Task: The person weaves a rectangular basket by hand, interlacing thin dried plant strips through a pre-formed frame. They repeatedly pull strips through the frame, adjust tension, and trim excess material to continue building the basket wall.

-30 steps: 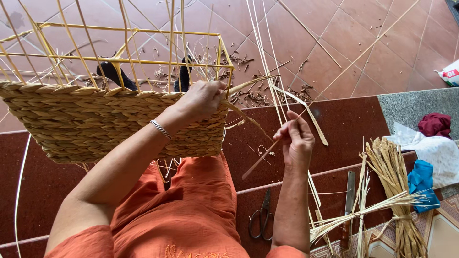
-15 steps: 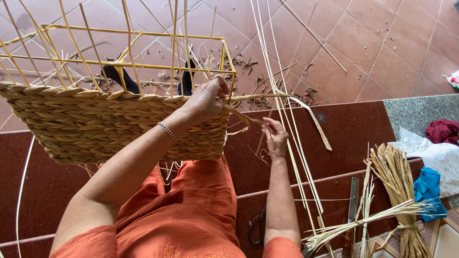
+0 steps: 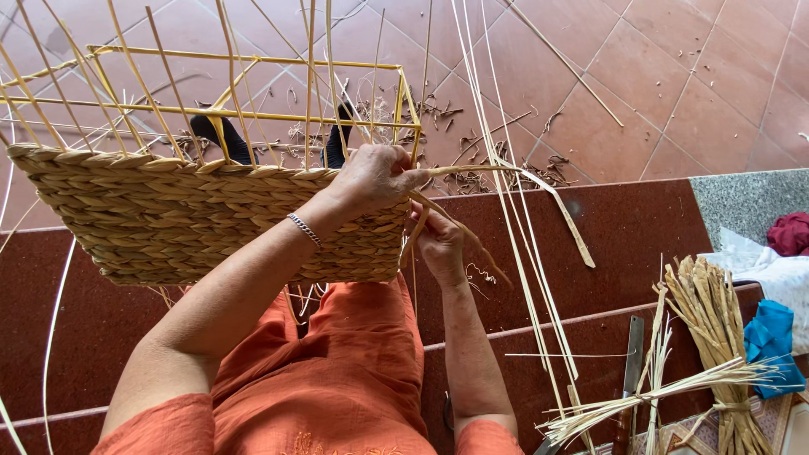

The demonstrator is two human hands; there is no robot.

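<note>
A half-woven straw basket [image 3: 211, 223] with upright yellow cane stakes and a yellow frame rests on my lap in orange clothing. My left hand [image 3: 375, 177], a bracelet on its wrist, grips the basket's top right corner and pinches a flat weaving strand [image 3: 539, 185] that runs off to the right. My right hand [image 3: 438, 240] is just below, at the basket's right side, with its fingers closed around a strand of the same fibre.
Long thin canes [image 3: 506, 211] cross the red tiled floor to my right. Bundles of dried fibre [image 3: 708, 337] lie at the lower right beside a blue cloth [image 3: 771, 337], a white cloth and a metal tool [image 3: 632, 371]. Fibre scraps litter the tiles.
My right hand has risen from the step, leaving the thin stick, and moved up to the basket's right corner under my left hand. The basket has shifted slightly.
</note>
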